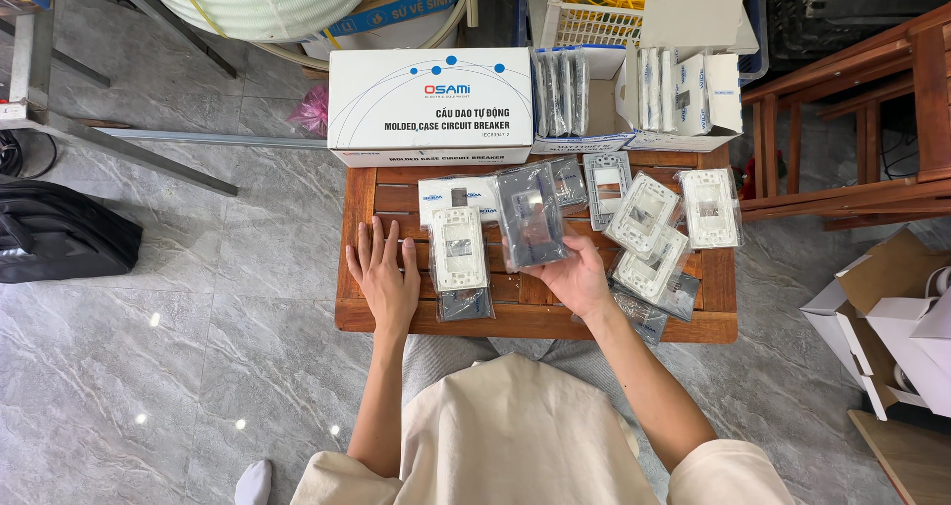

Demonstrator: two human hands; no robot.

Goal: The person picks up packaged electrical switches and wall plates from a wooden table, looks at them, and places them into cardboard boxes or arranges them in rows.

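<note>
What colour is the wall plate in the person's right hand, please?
Dark grey, in a clear bag, held by the right hand; head view.

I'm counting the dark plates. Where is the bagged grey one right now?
In the head view, the bagged grey plate is held in the right hand above the middle of the wooden table, just right of the white plate.

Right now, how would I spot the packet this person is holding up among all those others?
Find the low wooden table on the grey tiled floor. The right hand lifts a dark grey plate in a clear bag near its middle. Nearby packets lie flat, mostly white, and the left hand rests flat on the wood.
</note>
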